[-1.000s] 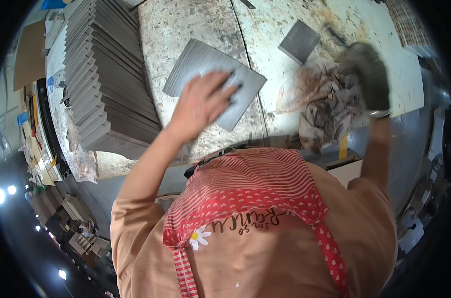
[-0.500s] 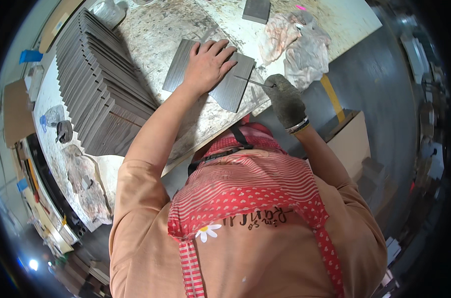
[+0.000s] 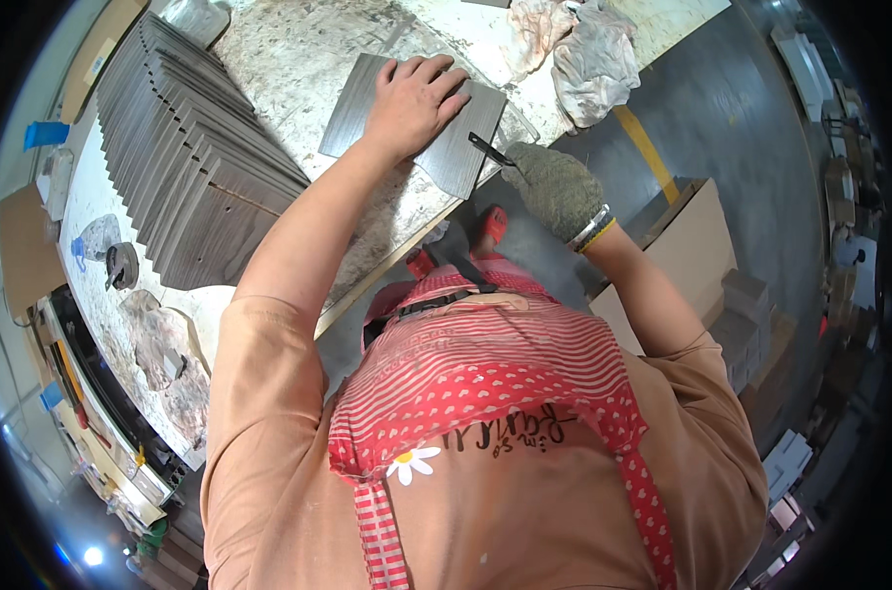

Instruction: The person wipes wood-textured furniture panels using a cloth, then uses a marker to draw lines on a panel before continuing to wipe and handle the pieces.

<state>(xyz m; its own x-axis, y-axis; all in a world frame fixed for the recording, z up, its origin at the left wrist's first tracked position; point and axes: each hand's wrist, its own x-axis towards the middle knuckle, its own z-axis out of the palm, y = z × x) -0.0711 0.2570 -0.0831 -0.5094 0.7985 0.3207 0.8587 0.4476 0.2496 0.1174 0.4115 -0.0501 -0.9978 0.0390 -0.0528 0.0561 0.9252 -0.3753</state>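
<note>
My left hand, bare and with fingers spread, presses flat on a grey wood-grain panel. The panel lies at the near edge of the worktable, with a shaped cutout in its near side. In my right hand, which wears a dark grey-green knit glove, is a thin dark hand tool; its exact kind is unclear. Its slim end points over the panel's right edge, and whether it touches cannot be told. The gloved fingers are closed, partly hiding the tool's near end.
A long fanned row of similar grey panels stands left of my left arm. Crumpled rags lie at the table's far right. A tape roll and stained cloth lie at the left. An open cardboard box stands below, right.
My right hand has moved slightly closer to the panel, and the tool has turned, showing a broader dark face. My left hand stays on the panel. The whole view has shifted a little.
</note>
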